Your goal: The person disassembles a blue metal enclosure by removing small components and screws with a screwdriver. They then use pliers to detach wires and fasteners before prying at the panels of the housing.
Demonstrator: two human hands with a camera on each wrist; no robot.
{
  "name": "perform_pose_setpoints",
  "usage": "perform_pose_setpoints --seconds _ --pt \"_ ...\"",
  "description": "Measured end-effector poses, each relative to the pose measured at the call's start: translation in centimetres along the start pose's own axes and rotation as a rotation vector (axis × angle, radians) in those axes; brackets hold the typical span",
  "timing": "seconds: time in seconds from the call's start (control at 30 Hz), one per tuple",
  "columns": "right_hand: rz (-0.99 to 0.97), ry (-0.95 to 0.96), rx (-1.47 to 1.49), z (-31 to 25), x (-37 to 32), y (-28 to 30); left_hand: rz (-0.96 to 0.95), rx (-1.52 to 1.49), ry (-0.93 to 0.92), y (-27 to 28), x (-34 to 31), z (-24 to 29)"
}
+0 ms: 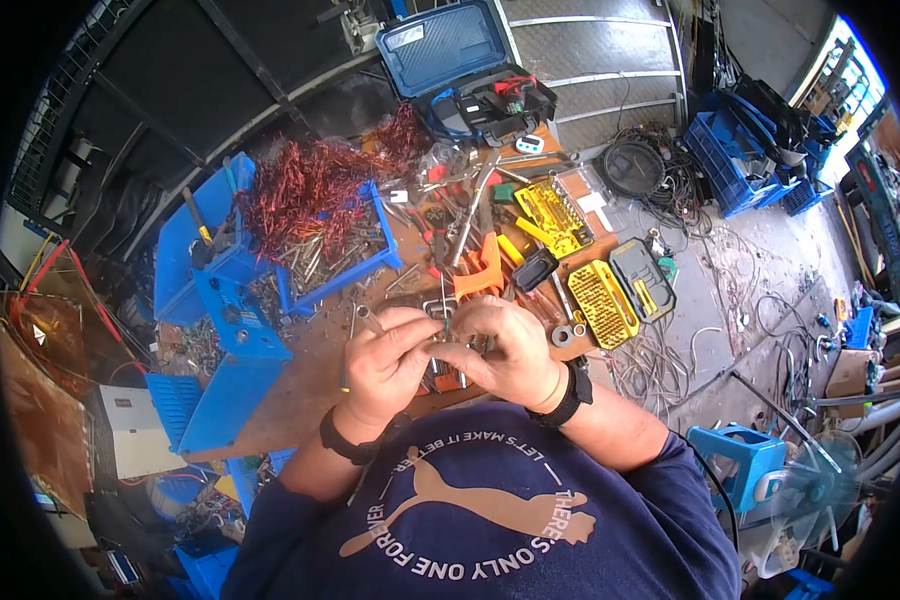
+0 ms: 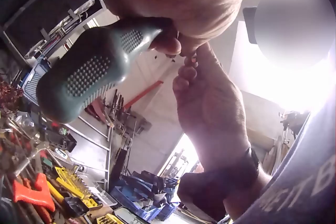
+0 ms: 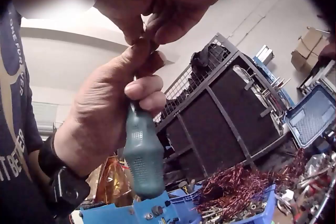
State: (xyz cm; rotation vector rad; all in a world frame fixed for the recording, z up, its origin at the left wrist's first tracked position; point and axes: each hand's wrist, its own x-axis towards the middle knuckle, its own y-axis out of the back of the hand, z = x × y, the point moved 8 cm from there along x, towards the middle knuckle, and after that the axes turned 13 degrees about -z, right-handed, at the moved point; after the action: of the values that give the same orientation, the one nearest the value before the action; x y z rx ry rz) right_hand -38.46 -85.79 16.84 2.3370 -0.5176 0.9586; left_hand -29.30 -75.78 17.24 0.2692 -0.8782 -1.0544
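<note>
A screwdriver with a dull green, dimpled handle (image 2: 86, 69) is gripped in my left hand (image 1: 380, 365). Its handle (image 3: 144, 155) hangs below the curled fingers in the right wrist view, and a short length of shaft shows above it. My right hand (image 1: 505, 350) meets the left one, thumb and fingers bent in a pinch around a small piece (image 2: 194, 60) by the shaft's far end. Fingers mostly hide that piece, and I cannot tell its kind. Both hands are raised over the near edge of the cluttered workbench (image 1: 300, 400).
An orange-handled tool (image 1: 482, 270) lies just beyond the hands. Yellow bit sets (image 1: 602, 305) sit to the right. Blue bins (image 1: 180, 255) with metal parts and reddish wire (image 1: 305, 205) fill the left. An open blue toolbox (image 1: 445, 50) stands at the back.
</note>
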Motion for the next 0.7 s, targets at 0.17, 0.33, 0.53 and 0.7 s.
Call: perform_pose_setpoints --seconds 0.17,0.33,0.53,0.7 --pt "0.019 -0.165 0.124 1.1 -0.1 0.3 0.003 0.041 0.025 0.2 0.3 0.0" --pt "0.053 -0.339 0.058 5.1 -3.1 2.6 0.121 0.06 0.269 1.8 -2.1 -3.0" --pt "0.301 -0.94 0.139 16.8 -13.8 9.5 0.212 0.122 0.559 4.0 -9.6 -8.5" --pt "0.302 -0.959 -0.031 25.1 -16.6 14.5 0.322 0.059 0.836 4.9 -13.5 -10.0"
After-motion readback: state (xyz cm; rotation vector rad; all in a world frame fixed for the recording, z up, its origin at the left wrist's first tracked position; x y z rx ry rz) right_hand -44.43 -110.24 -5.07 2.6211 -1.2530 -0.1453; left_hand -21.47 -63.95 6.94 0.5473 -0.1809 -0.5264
